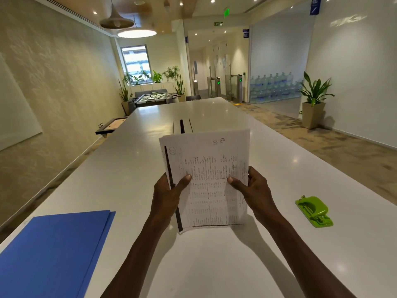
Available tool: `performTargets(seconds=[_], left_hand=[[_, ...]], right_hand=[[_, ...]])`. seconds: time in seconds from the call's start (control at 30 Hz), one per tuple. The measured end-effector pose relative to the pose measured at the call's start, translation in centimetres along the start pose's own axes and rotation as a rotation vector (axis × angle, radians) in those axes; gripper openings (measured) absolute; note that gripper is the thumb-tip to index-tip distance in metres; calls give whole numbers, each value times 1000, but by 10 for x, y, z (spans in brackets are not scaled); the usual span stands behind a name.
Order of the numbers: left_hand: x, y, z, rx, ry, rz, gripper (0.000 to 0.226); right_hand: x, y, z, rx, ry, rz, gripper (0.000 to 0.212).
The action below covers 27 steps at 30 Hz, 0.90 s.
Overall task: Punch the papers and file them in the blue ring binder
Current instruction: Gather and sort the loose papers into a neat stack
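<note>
Holding: both hands grip 1 stack of papers upright in the middle of the frame, its lower edge just above or on the white table; which, I cannot tell
Left hand: the left hand clasps the stack's left edge, thumb laid across the printed front, fingers hidden behind
Right hand: the right hand clasps the right edge the same way, thumb on the front, fingers curled round the back
Papers: printed lists with handwritten circled marks near the top; a dark band runs down the left margin; the sheets are not quite squared, 1 corner peeking out at the upper left
Blue binder: the blue ring binder lies flat and closed at the lower left of the frame, well apart from the left hand
Punch: a green hole punch sits on the table at the right of the frame, near the right forearm but not touching it
In the way: nothing lies between the hands and either the binder or the punch
Table beyond: a cable slot shows just above the stack's top edge
Room: a potted plant stands at the right wall, stacked water bottles behind glass, a foosball table at the far end
</note>
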<state>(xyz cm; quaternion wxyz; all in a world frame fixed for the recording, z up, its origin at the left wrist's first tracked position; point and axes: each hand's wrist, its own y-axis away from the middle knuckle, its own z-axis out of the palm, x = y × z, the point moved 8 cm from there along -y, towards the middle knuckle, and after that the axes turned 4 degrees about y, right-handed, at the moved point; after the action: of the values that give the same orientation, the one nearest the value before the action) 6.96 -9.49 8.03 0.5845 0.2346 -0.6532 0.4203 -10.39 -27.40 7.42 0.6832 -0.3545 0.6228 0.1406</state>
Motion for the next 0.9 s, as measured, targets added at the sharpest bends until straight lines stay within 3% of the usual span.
performTargets(seconds=[0.37, 0.5, 0.67, 0.77, 0.9], left_hand=[[-7, 4, 8, 5, -72, -8, 31], [-26, 13, 11, 22, -33, -64, 19], [-17, 7, 7, 134, 153, -79, 18], [-11, 3, 10, 158, 320, -113, 24], [-11, 3, 23, 142, 529, -188, 41]], right_hand=[[0, 2, 5, -38, 29, -24, 24], [30, 10, 6, -61, 119, 49, 32], [42, 8, -15, 133, 312, 106, 35], [48, 8, -28, 272, 81, 191, 50], [53, 2, -2, 39, -626, 317, 57]])
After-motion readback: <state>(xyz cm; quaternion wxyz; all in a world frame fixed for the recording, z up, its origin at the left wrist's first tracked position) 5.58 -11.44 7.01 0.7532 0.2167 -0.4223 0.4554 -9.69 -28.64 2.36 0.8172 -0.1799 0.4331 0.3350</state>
